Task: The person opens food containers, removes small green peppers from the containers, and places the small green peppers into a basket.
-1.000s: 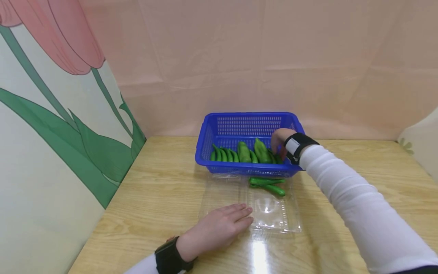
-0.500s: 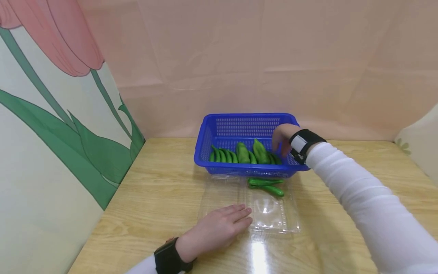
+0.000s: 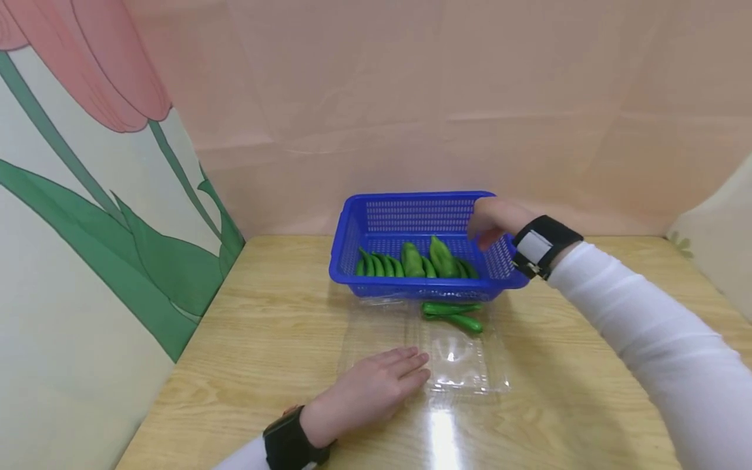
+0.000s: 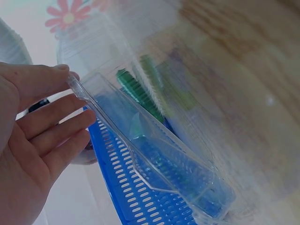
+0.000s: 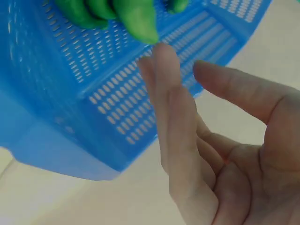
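Observation:
My left hand (image 3: 376, 385) lies over the near edge of a clear plastic clamshell container (image 3: 452, 365) on the table; in the left wrist view its thumb and index finger pinch the rim (image 4: 110, 124). Several green chili peppers (image 3: 452, 316) lie at the container's far right end. Above the right side of the blue basket (image 3: 420, 196), my right hand (image 3: 496, 219) is empty, its thumb apart from its fingers (image 5: 180, 122). Inside, along the basket's near side, are slim green peppers (image 3: 382, 264) and two thicker, paler green peppers (image 3: 413, 261), one of them pointed.
The basket stands directly behind the container on the wood-grain table (image 3: 264, 326), near the pink cloth backdrop (image 3: 364, 111). A flower-printed panel (image 3: 88, 215) runs along the left, and light glares off the table in front.
My right hand has risen from among the peppers at the basket's right end, moving up and back with nothing in it. The left hand has stayed on the container.

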A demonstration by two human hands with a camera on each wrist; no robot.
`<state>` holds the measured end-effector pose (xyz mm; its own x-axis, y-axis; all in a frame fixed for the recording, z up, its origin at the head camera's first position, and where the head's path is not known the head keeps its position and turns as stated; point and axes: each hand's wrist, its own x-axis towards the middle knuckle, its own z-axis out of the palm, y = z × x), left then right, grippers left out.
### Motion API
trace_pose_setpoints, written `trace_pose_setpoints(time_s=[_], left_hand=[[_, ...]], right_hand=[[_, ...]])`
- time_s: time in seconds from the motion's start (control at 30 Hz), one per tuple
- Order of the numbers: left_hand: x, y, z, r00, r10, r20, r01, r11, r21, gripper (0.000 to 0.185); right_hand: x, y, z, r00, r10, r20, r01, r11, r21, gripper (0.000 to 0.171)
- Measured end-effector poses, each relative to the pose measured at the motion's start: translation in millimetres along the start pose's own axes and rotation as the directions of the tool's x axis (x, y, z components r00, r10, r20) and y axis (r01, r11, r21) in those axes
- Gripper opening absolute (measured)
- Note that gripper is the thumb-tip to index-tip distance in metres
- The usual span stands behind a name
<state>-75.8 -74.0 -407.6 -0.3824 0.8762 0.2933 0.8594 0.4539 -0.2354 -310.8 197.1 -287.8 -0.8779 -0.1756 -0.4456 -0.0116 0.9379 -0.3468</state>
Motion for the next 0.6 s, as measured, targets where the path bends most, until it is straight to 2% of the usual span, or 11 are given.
trace_pose_setpoints(time_s=[0.1, 0.17, 0.27, 0.37, 0.6], left_hand=[[0.4, -1.0, -0.7, 1.000, 0.001, -0.005, -0.001, 1.000, -0.003, 0.032], [0.6, -1.6, -0.5, 1.000, 0.004, -0.009, -0.004, 1.000, 0.000, 0.031], [0.8, -2.4, 0.4, 1.000, 0.012, -0.016, -0.011, 1.000, 0.008, 0.031], [0.0, -2.8, 1.2, 1.000, 0.011, -0.020, -0.011, 1.000, 0.009, 0.031], [-1.7, -1.9, -1.0, 1.000, -0.004, -0.006, 0.004, 1.000, -0.008, 0.032]], right_hand=[[-2.2, -5.7, 0.6, 0.998, 0.028, -0.058, -0.029, 1.000, -0.009, 0.029], [-7.4, -8.5, 2.4, 0.995, 0.009, -0.095, -0.010, 1.000, -0.014, 0.035], [-18.8, -11.3, 6.3, 0.988, -0.051, -0.148, 0.040, 0.996, -0.074, 0.030], [-32.4, -14.7, 10.9, 0.970, -0.133, -0.206, 0.100, 0.981, -0.164, 0.027], [-63.9, -27.0, 27.1, 0.925, -0.221, -0.308, 0.161, 0.965, -0.209, 0.040]])
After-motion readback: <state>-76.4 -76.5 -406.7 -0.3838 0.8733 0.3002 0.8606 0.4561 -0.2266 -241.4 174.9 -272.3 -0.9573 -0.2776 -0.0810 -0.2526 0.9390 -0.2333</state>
